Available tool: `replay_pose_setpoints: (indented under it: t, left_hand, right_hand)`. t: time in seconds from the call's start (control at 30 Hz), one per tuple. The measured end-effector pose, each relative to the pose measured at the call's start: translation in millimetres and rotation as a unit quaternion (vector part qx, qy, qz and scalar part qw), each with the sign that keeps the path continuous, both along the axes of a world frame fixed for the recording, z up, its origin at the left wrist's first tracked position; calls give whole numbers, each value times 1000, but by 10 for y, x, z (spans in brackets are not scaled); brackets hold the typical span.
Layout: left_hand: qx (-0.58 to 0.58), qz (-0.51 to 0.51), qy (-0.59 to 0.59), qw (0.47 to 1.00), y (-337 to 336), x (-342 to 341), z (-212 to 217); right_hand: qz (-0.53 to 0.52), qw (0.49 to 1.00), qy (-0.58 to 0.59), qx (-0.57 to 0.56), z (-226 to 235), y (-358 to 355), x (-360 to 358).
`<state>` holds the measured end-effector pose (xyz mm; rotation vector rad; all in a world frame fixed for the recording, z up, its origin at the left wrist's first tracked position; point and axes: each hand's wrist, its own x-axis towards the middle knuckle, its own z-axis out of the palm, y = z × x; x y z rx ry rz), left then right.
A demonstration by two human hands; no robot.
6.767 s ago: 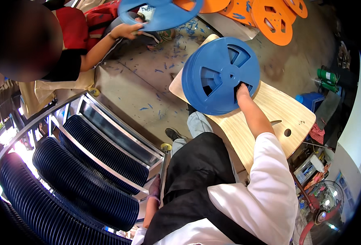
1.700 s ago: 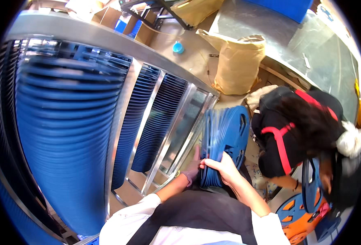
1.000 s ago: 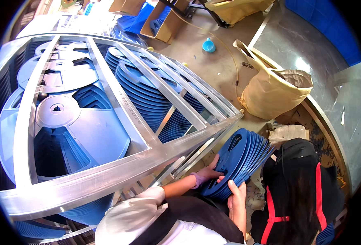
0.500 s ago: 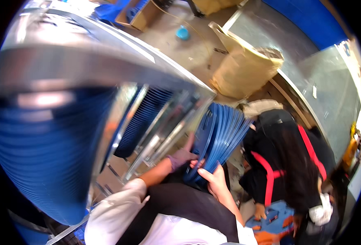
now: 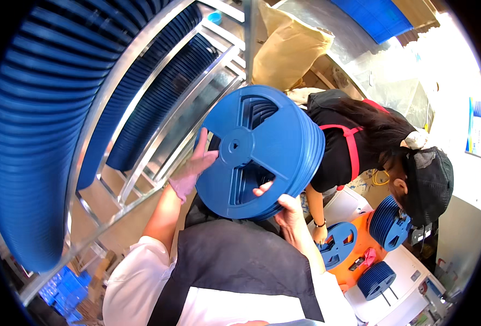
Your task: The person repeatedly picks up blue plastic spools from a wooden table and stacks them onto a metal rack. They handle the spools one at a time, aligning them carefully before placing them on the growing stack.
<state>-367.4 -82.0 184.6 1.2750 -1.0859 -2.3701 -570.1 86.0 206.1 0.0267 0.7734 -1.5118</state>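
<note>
A thick stack of blue plastic reels (image 5: 286,146) is held up in front of my chest, its round face with a hub and cut-out openings turned toward me. My left hand (image 5: 192,168), in a thin pinkish glove, grips the stack's left side, thumb on the face near the hub and some fingers hidden behind. At the lower right, my right hand (image 5: 288,213) clasps the stack's rim, with fingertips showing through the lower opening. The right hand looks bare.
On my left stands a metal rack (image 5: 142,157) with long rows of blue reels (image 5: 44,136). Close on my right a co-worker (image 5: 338,125) in black bends over a white table (image 5: 395,309), touching a flat blue reel (image 5: 338,245). A brown paper sack (image 5: 286,46) stands ahead.
The stack has turned from fanned edges to showing its flat face, and sits higher. My view has swung right, bringing the co-worker's table into sight. Both hands remain on the reels.
</note>
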Motion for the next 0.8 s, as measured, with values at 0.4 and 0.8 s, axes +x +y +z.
replay_pose_setpoints:
  t: [0.4,0.8]
  left_hand:
    - [-90,150,-101,979,137,548,97]
    - [-83,-245,-70,964,545,300,-225]
  right_hand:
    - [-150,986,-64,28,-41,633,606]
    - [-74,988,87,100,488,358,1096]
